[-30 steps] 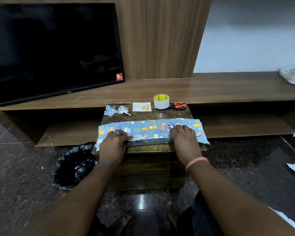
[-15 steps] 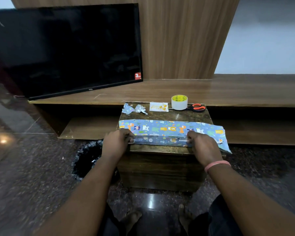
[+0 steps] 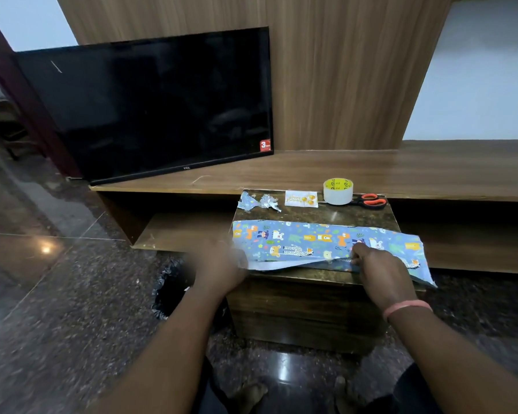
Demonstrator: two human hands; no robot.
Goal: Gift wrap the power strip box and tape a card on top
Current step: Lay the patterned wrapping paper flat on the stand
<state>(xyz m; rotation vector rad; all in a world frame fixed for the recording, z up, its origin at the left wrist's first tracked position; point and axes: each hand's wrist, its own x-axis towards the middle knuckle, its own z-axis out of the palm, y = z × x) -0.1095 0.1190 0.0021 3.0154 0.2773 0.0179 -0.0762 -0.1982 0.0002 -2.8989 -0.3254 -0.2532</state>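
Note:
Blue cartoon-print wrapping paper (image 3: pixel 311 240) lies folded over the long power strip box on the small dark wooden table (image 3: pixel 326 215); the box itself is hidden. My right hand (image 3: pixel 382 274) pinches the paper's near edge toward the right end. At the paper's left end my left hand (image 3: pixel 222 264) is motion-blurred, and its grip is unclear. Between the hands the near flap sags open, white underside showing. A white greeting card (image 3: pixel 301 199), a tape roll (image 3: pixel 338 191) and orange-handled scissors (image 3: pixel 370 201) lie along the table's far edge.
Crumpled paper scraps (image 3: pixel 259 202) sit at the table's far left corner. A black bag-lined bin (image 3: pixel 168 294) stands on the floor left of the table. Behind, a TV (image 3: pixel 150 109) leans on a long low wooden shelf (image 3: pixel 431 171).
My left hand has slid left to the end of the paper and blurred. The near flap has come loose and sags. The view has swung left.

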